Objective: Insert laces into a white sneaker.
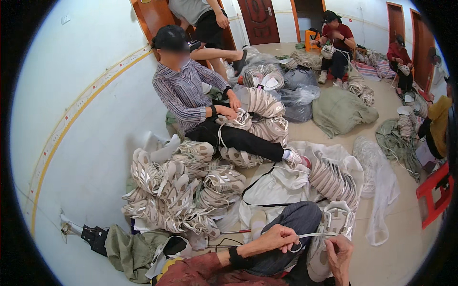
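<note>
Against my raised knee rests a beige and white sneaker upper (317, 260), its opening pointing away from me. A white shoelace (312, 234) runs taut across it, with a small loop hanging below my left hand. My left hand (280, 238) is closed in a pinch on the lace, left of the upper. On the upper's right side, my right hand (339, 256) pinches the lace between thumb and fingers. A dark band sits on my left wrist.
A pile of similar uppers (174, 186) lies to the left, by the wall. Ahead, a stacked row of uppers (333, 178) rests on a white sheet (276, 188). A co-worker in a striped shirt (183, 90) handles a shoe. A red stool (436, 195) stands right.
</note>
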Available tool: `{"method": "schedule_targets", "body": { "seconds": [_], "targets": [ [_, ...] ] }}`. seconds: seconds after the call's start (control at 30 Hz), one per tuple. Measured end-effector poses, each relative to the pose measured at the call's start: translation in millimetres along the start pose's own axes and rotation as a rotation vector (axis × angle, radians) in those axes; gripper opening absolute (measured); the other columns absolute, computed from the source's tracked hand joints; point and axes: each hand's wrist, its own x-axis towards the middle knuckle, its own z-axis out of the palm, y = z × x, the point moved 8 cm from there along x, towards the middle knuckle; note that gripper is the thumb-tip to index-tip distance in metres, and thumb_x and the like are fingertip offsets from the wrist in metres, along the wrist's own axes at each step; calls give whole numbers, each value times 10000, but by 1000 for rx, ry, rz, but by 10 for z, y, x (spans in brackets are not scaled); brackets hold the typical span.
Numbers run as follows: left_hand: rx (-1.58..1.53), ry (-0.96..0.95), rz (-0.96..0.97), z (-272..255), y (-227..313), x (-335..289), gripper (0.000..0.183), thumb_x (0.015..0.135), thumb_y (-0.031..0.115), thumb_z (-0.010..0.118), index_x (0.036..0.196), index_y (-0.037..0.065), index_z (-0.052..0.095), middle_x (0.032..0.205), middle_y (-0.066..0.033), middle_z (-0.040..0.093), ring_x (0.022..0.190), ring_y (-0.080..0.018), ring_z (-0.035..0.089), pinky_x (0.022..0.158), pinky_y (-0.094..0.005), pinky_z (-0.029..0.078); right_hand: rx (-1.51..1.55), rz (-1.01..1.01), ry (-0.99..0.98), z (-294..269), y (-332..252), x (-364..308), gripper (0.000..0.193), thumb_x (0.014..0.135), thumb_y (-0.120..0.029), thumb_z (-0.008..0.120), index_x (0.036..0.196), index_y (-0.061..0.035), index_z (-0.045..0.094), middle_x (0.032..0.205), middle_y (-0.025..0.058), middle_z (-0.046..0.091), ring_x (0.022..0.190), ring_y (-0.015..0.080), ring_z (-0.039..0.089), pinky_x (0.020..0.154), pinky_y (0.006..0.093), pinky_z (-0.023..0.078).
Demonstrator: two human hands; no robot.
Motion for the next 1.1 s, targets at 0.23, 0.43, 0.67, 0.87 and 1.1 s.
{"method": "schedule_targets", "body": {
  "seconds": [0.23,0.43,0.67,0.87,1.1],
  "targets": [
    [-136,-23,-106,-139,-158,141,290,1005,306,618,1002,33,716,667,24,642,475,-10,539,422,-149,360,-60,-128,45,18,-23,13,34,813,5,709,795,0,680,643,49,558,575,144,521,544,291,390],
    [-142,7,-126,-100,-59,110,289,995,304,619,923,40,712,641,26,630,474,-13,526,441,-147,362,16,-87,61,9,7,9,44,807,17,702,783,0,669,648,47,557,584,141,519,546,289,380],
    [-140,19,-134,-125,-131,148,277,993,290,620,919,41,714,627,27,625,456,-15,513,425,-152,345,50,-82,75,19,72,-5,39,807,18,689,783,11,659,675,60,568,605,153,520,564,293,386],
    [-138,-10,-141,-141,-158,174,302,1010,318,612,983,33,707,652,20,636,464,-11,535,414,-144,365,79,-79,77,22,121,-13,37,818,11,684,790,12,661,688,59,582,619,150,525,572,297,390],
    [-147,-20,-130,-139,-154,170,307,1007,323,616,985,31,707,656,25,631,463,-12,531,415,-149,357,75,-62,93,30,116,-19,26,819,14,686,806,13,663,691,59,587,616,148,528,569,294,389]
  ]
}}
